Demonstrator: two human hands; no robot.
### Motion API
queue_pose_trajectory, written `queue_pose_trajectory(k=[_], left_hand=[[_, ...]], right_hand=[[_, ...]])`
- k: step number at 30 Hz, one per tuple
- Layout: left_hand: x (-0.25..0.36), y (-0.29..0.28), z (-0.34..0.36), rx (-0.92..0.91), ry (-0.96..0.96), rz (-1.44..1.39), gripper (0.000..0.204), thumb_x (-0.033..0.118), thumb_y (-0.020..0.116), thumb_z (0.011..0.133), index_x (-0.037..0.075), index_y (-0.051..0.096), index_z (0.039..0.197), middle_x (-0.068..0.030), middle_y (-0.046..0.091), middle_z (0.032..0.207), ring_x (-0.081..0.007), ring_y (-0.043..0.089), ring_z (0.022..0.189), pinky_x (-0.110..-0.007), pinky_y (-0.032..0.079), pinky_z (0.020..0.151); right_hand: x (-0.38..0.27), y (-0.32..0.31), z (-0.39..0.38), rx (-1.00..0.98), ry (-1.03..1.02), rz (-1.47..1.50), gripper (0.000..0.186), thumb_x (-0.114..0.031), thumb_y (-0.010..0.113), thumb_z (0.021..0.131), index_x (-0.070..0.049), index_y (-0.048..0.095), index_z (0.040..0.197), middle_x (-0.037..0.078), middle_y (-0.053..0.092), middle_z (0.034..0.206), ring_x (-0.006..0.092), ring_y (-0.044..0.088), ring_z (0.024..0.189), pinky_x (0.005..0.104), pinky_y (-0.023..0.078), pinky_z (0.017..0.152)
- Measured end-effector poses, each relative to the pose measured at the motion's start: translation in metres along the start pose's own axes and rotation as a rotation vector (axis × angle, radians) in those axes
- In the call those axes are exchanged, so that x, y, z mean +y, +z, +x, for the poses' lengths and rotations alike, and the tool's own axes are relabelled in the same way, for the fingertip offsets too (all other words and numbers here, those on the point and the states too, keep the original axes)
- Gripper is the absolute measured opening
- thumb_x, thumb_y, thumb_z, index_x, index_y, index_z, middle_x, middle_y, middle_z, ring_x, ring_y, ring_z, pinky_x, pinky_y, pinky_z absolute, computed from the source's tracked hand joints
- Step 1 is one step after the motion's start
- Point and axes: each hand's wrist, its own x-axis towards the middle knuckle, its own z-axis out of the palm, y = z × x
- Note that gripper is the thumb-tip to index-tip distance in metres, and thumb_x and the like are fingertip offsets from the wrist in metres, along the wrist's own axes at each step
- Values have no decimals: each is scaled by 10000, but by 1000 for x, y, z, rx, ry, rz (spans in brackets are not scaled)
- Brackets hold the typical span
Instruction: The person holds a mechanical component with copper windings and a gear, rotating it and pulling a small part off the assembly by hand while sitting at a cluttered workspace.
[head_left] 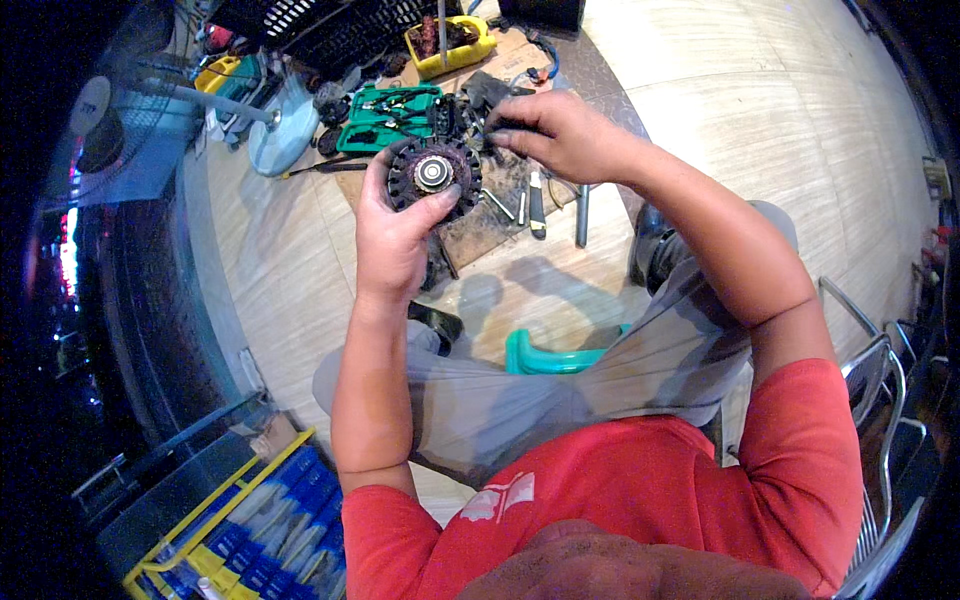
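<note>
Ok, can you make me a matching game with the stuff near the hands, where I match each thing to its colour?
Things:
1. tool tray
2. small bin
3. stool
4. motor part in the left hand

Colours:
A. yellow
B. dark with a silver middle
C. green
D. teal

Pairs: 1-C, 2-A, 3-D, 4-B

Left hand grips round motor stator; right hand pinches its edge.
</note>
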Motion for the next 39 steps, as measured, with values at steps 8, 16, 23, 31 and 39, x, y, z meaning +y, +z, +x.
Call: queue_pose_trajectory(k=[8,16,23,31,39], left_hand=[[-4,-4,7,154,19,-159,464,-56,644,788,9,431,1196,-105,613,1061,-206,642,922,-331,561,782],[-8,-3,9,221,103,-22,502,-55,667,776,16,421,1207,-100,589,1093,-192,612,970,-319,522,847],[-12,-3,14,220,243,138,541,-61,670,775,7,398,1238,-105,557,1147,-195,579,1040,-330,482,917],[-5,-6,10,20,-36,-276,430,-29,610,835,30,452,1230,-114,592,1147,-248,605,1037,-420,531,871],[-18,-12,14,12,-180,-386,421,-14,576,846,31,451,1245,-128,582,1169,-274,595,1072,-454,514,902]], right_hand=[[-22,0,-7,-86,-85,16,207,-190,615,876,-12,609,981,174,624,799,312,624,755,380,483,684],[-29,6,-11,-55,-20,20,165,-150,596,875,-7,616,954,177,620,792,313,619,717,368,486,654],[-36,5,-13,-9,-22,3,152,-136,599,871,-5,619,943,173,623,791,316,619,714,362,487,648],[-38,-13,-10,45,20,-55,170,-165,592,874,-17,622,955,166,634,813,335,626,764,388,491,681],[-27,-13,-18,10,65,-113,185,-172,607,866,-19,610,969,180,636,837,365,619,795,419,490,695]])
